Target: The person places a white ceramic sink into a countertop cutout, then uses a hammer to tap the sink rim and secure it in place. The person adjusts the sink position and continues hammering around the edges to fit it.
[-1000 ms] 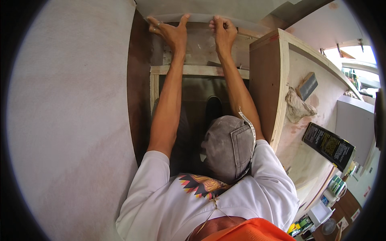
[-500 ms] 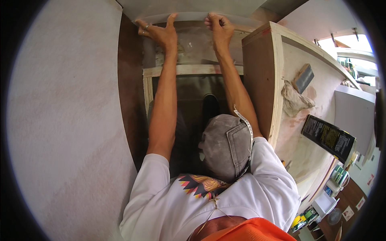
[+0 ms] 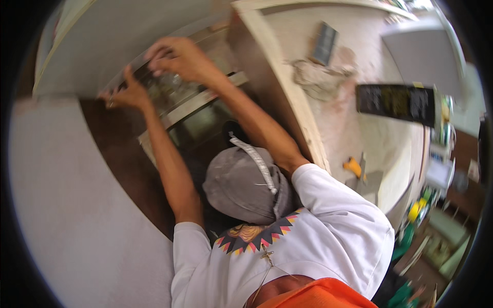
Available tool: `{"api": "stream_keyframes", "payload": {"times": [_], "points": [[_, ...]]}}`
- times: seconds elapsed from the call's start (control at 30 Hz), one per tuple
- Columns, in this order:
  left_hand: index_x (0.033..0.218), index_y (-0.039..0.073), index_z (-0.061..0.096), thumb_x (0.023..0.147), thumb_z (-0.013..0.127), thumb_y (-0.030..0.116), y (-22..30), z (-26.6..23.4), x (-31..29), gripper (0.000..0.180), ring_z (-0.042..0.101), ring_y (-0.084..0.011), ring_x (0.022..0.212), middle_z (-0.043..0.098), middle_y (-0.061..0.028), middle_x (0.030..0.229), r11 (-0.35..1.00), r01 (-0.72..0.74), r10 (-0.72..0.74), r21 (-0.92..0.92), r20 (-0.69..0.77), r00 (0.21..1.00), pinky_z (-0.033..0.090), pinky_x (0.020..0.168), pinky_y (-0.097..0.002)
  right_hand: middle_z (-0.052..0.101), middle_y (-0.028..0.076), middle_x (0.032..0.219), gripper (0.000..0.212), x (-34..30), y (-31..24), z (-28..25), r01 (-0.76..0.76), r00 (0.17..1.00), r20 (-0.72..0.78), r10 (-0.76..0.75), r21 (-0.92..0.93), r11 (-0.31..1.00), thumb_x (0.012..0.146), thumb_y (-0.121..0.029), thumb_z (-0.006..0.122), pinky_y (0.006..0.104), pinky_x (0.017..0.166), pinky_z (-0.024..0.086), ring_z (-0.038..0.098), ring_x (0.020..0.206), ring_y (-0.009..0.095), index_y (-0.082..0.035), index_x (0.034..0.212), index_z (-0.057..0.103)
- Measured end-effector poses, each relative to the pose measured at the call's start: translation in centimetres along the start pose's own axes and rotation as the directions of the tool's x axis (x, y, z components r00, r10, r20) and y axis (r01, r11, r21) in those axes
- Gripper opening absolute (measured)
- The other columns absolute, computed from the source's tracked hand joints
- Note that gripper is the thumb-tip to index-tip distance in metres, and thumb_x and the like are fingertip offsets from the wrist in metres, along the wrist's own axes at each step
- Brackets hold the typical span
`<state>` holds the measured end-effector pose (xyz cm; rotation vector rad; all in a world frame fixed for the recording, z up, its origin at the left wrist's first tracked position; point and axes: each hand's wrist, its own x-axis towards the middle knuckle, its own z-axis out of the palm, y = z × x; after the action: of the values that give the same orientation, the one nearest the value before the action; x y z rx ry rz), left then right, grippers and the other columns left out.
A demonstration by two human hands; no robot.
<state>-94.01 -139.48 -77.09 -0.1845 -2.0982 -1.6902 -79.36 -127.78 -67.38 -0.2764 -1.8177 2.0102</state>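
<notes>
My left hand [image 3: 128, 95] is at the lower edge of a pale upright panel [image 3: 138, 31]. Its thumb points up and stands apart from the fingers, which reach toward the panel's left corner. Close by on the right, my right hand [image 3: 179, 59] is raised in front of the same edge. Its fingers are curled toward the thumb and blurred by motion; anything pinched between them cannot be made out. Below the hands runs a light wooden crosspiece [image 3: 192, 108] of an open cabinet frame. A grey cap [image 3: 239, 185] lies between my arms and covers part of the frame.
A large pale board [image 3: 77, 205] fills the left side. On the cabinet top [image 3: 380, 56] at right are a dark sanding block [image 3: 324, 43], a crumpled rag [image 3: 321, 79], a black rectangular can [image 3: 395, 104] and a yellow-handled tool [image 3: 353, 167]. Its wooden edge [image 3: 298, 102] runs beside my right arm.
The view has turned, so the panel and both hands appear farther left. My right hand has come nearer the left and off the edge it was touching. The yellow-handled tool shows more fully.
</notes>
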Motion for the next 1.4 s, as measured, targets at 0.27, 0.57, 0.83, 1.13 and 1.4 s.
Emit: {"api": "stream_keyframes", "payload": {"times": [0.27, 0.57, 0.83, 1.13, 1.4], "points": [[0.148, -0.009, 0.027, 0.069, 0.094, 0.033, -4.1, -0.4, 0.4, 0.112, 0.055, -0.0382, 0.108, 0.037, -0.027, 0.128, 0.972, -0.099, 0.117, 0.211, -0.072, 0.991, 0.054, 0.088, -0.0516, 0.075, 0.011, 0.091, 0.018, -7.3, -13.0, -1.1, 0.059, 0.982, -0.155, -0.108, -0.29, 0.955, 0.085, -0.012, 0.067, 0.0339, 0.072, 0.057, 0.074, 0.073, 0.019, -0.004, 0.101, 0.071], [0.138, -0.005, 0.047, 0.091, 0.076, 0.039, -8.5, -5.5, -1.7, 0.071, 0.057, -0.0383, 0.113, 0.055, -0.0248, 0.123, 0.978, -0.013, -0.037, 0.21, 0.235, 0.971, 0.051, 0.092, -0.0495, 0.074, 0.009, 0.091, 0.015, -21.6, -11.9, -6.1, -0.109, 0.704, -0.57, -0.424, -0.676, 0.728, 0.087, -0.015, 0.064, 0.0383, 0.078, 0.055, 0.071, 0.088, 0.029, -0.007, 0.098, 0.07], [0.14, -0.006, 0.048, 0.1, 0.06, 0.044, -12.0, -5.3, -1.0, 0.065, 0.06, -0.0349, 0.119, 0.062, -0.0253, 0.128, 0.937, -0.164, -0.167, 0.308, 0.809, 0.564, 0.048, 0.102, -0.0452, 0.073, 0.009, 0.089, 0.016, -24.2, -11.9, -8.0, 0.01, 0.637, -0.67, -0.381, -0.488, 0.873, 0.085, -0.008, 0.069, 0.0345, 0.075, 0.055, 0.071, 0.084, 0.019, -0.004, 0.1, 0.069], [0.128, 0.004, 0.065, 0.104, 0.055, 0.032, -13.0, -6.7, -1.8, 0.038, 0.062, -0.0349, 0.116, 0.065, -0.0182, 0.127, 0.867, -0.461, 0.062, 0.188, 0.878, 0.475, 0.047, 0.102, -0.0451, 0.073, 0.008, 0.085, 0.012, -23.6, -11.7, -8.0, 0.056, 0.751, -0.567, -0.34, -0.458, 0.887, 0.083, -0.006, 0.07, 0.0325, 0.077, 0.055, 0.072, 0.084, 0.019, -0.002, 0.095, 0.069], [0.127, 0.003, 0.066, 0.103, 0.057, 0.032, -9.7, -7.1, -4.3, 0.039, 0.063, -0.034, 0.116, 0.066, -0.0183, 0.126, 0.818, -0.52, 0.053, 0.244, 0.87, 0.49, 0.048, 0.102, -0.0444, 0.073, 0.011, 0.085, 0.011, -23.7, -12.5, -7.6, 0.058, 0.771, -0.59, -0.241, -0.311, 0.948, 0.087, -0.003, 0.065, 0.0297, 0.066, 0.057, 0.074, 0.073, 0.017, 0.0, 0.097, 0.068]]}}
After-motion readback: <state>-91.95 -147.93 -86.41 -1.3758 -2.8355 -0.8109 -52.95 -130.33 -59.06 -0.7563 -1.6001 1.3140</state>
